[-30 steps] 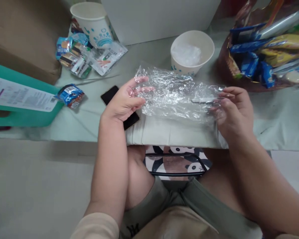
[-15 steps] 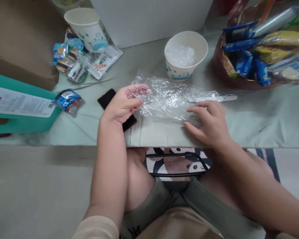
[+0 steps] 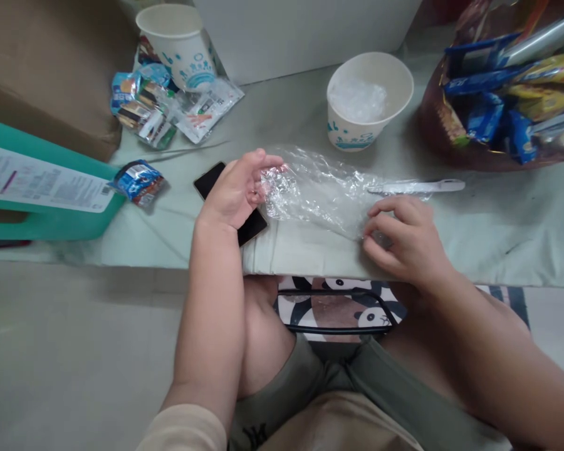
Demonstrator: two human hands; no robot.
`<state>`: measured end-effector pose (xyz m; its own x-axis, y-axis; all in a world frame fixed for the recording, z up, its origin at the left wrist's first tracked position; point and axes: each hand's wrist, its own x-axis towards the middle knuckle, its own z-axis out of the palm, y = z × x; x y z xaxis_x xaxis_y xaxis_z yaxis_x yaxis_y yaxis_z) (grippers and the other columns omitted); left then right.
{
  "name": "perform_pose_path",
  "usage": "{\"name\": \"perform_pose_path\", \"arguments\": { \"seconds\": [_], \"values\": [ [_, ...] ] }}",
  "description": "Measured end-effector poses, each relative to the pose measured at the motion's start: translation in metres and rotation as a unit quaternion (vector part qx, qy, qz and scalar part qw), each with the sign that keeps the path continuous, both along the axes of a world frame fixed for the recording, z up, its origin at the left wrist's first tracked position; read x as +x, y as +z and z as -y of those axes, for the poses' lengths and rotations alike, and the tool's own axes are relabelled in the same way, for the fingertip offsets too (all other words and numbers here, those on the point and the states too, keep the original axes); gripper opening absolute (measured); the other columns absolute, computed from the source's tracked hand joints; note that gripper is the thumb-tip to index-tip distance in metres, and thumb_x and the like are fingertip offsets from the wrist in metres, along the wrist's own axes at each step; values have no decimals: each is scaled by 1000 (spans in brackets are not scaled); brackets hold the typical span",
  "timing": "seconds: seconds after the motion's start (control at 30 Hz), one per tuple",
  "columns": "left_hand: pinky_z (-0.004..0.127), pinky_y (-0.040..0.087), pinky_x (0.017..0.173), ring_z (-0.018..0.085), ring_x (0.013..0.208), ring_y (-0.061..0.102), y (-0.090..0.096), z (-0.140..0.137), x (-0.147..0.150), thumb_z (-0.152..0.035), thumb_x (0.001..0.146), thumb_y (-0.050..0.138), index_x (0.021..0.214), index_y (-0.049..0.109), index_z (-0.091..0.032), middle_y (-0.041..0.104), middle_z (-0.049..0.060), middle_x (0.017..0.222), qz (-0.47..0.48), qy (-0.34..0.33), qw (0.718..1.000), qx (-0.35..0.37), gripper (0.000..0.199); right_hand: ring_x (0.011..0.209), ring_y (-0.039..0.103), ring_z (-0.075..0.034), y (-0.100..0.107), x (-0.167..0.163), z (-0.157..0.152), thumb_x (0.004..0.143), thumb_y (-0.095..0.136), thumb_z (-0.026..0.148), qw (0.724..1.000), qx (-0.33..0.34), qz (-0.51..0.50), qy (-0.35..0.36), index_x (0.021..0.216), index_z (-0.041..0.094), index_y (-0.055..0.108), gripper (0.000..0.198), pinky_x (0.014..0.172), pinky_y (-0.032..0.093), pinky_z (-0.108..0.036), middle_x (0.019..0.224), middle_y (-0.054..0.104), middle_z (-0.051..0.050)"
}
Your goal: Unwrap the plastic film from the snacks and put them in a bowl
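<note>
Wrap (image 3: 319, 194), clear and crumpled, now lies on the counter (image 3: 498, 219) near its front edge; a second ago it was stretched in the air between both hands. The left hand (image 3: 235, 191) pinches its left end, fingers pressed together on the film. The right hand (image 3: 407, 241) has come down on the right end, fingers curled and pinching at a corner, so the sheet looks to be getting gathered or folded. A white utensil (image 3: 418, 186) lies just beyond it. A phone (image 3: 209, 180) sits half hidden under the left hand. What the bowl (image 3: 370, 103) holds is hard to make out.
</note>
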<state>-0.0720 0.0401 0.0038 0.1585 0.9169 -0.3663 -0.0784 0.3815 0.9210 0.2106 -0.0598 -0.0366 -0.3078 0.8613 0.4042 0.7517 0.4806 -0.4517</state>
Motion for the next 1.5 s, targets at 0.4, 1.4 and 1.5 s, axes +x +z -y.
{"name": "perform_pose_path", "arguments": {
  "seconds": [0.4, 1.4, 1.5],
  "values": [
    [19, 48, 54, 11, 69, 64, -1, 4, 11, -20, 71, 79, 86, 71, -20, 74, 3, 97, -44, 39, 996, 73, 17, 100, 64, -29, 4, 7, 1, 90, 61, 38, 1000, 11, 3, 5, 89, 25, 70, 16, 87, 44, -47, 104, 71, -7],
    [26, 45, 52, 27, 90, 71, 11, 11, 19, -25, 52, 87, 85, 69, -18, 72, 11, 87, 9, -151, 985, 81, 39, 88, 76, -21, 14, 9, -25, 78, 81, 51, 819, -386, -410, 107, 135, 29, 50, 69, 66, 61, -33, 111, 75, -8],
    [24, 46, 52, 26, 91, 71, 10, 10, 24, -23, 52, 86, 86, 70, -18, 72, 10, 87, 13, -168, 981, 92, 38, 64, 71, -17, 20, -2, -24, 83, 76, 47, 769, -508, -351, 165, 125, 22, 59, 52, 57, 57, -29, 86, 76, -5]
  ]
}}
